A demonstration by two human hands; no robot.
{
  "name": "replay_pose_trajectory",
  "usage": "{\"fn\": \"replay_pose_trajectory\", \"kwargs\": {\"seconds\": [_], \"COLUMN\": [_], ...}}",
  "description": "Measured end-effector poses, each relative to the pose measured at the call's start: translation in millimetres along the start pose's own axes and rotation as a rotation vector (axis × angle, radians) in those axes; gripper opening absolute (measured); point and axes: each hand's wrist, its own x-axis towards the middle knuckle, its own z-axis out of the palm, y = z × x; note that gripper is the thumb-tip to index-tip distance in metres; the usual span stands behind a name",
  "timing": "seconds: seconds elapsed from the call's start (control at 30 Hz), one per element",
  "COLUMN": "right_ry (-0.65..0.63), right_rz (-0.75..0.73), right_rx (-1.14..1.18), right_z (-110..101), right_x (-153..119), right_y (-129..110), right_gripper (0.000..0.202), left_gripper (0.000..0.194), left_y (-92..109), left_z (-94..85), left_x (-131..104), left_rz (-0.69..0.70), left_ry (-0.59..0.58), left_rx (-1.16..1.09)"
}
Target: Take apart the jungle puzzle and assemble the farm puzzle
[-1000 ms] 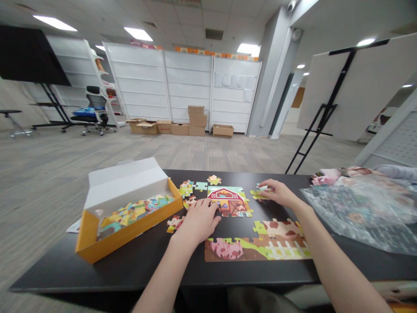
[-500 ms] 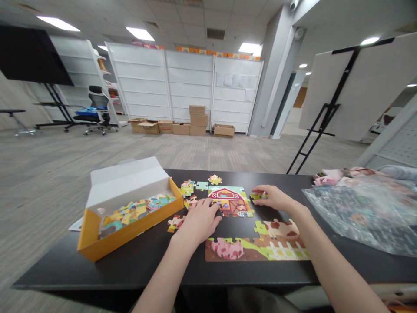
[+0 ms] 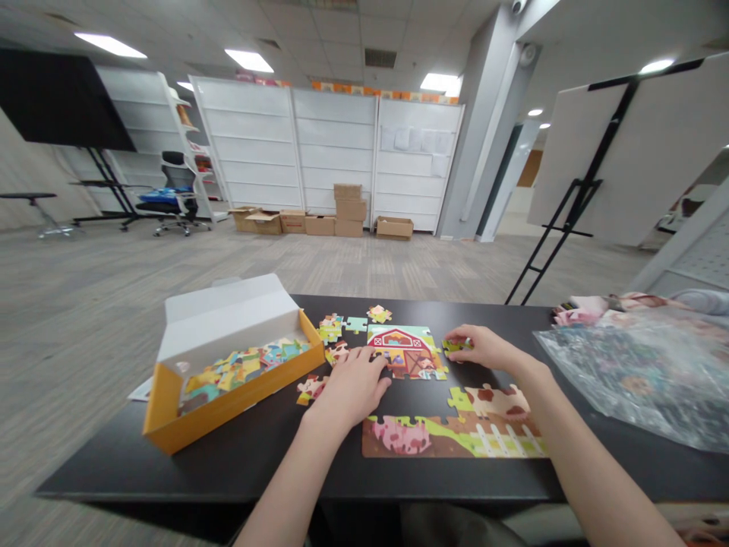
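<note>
- Left hand (image 3: 355,382), loosely spread, rests fingertips at the barn puzzle section (image 3: 405,355)'s left edge.
- Right hand (image 3: 485,349) seemingly pinches a green puzzle piece (image 3: 453,346) just beside that section's right edge.

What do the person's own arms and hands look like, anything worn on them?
The left hand and right hand are ungloved, with slender fingers. Both forearms are bare, no sleeves in view; no watch, bracelet or ring shows.

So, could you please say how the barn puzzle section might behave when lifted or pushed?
The barn section looks thin and flat, so it would probably slide, not tip. Its knobbed edges suggest interlocked pieces, which might sag or separate if lifted.
</note>
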Motion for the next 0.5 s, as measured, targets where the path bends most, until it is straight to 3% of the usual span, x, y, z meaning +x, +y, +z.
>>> {"fn": "replay_pose_trajectory", "kwargs": {"seconds": [0.5], "right_ry": [-0.003], "right_rz": [0.098], "right_rx": [0.128], "right_z": [-4], "right_x": [-6], "right_y": [34], "right_gripper": [0.049], "left_gripper": [0.037], "left_y": [-2], "left_z": [-1.6], "left_x": [-3], "left_rz": [-0.007], "left_ry": [-0.01], "left_rx": [-0.026]}}
